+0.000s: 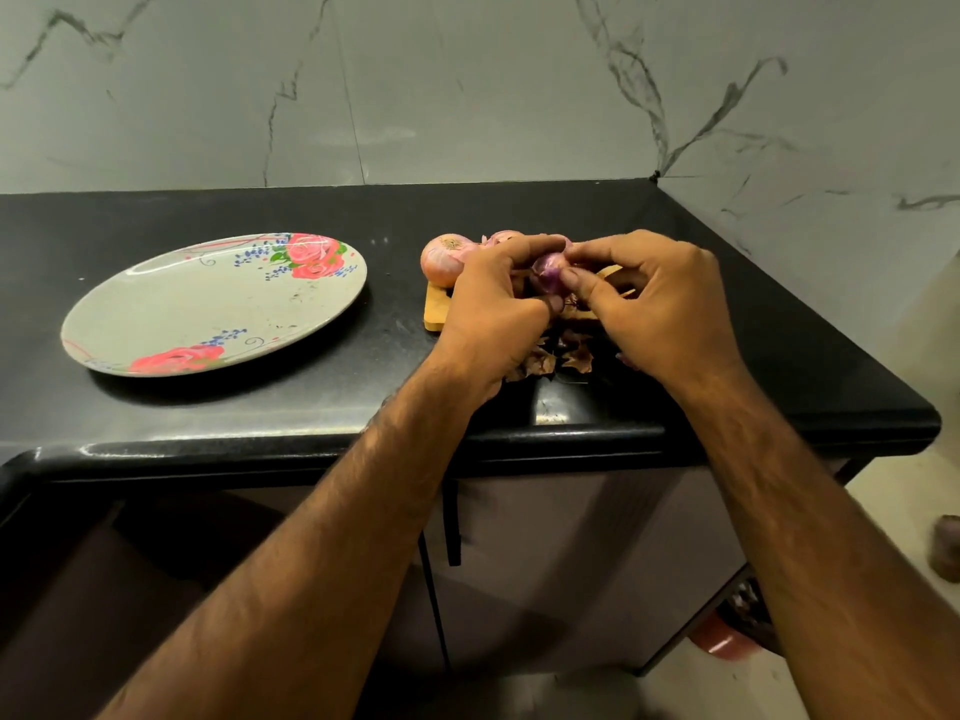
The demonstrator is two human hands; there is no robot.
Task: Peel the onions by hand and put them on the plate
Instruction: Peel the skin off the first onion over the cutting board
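So both hands are on the same onion point(549, 272), held up just above the small wooden board point(435, 314). The left hand point(498, 298) has its fingers point(540, 245) curled round it from the left and over the top, thumb tucked underneath. The right hand point(654, 298) comes in from the other side with thumb and forefinger closed narrow, pinching at the onion's right face; might be a flap of skin between them but it's too small to be sure. The shiny purple showing between the two sets of fingers makes me think the outer skin is at least partly off there.

The bit the next move hangs on: the plate point(208, 304) lies well off to the left of the fingers, out past the left hand. So the left hand is the nearer one by far, and I'd guess it's the one to carry the onion over once the last skin is pulled. Can't tell which way the onion's root-to-tip axis runs, the fingers cover too much.

Just beyond the left fingers an unpeeled onion point(441, 259) sits at the board's far end, with a second onion point(501, 236) peeking out behind the knuckles. Dry peel scraps point(561, 356) lie on the black bench point(311, 397) below the fingers, on the near side. No peeled onion on the plate, so early days I reckon
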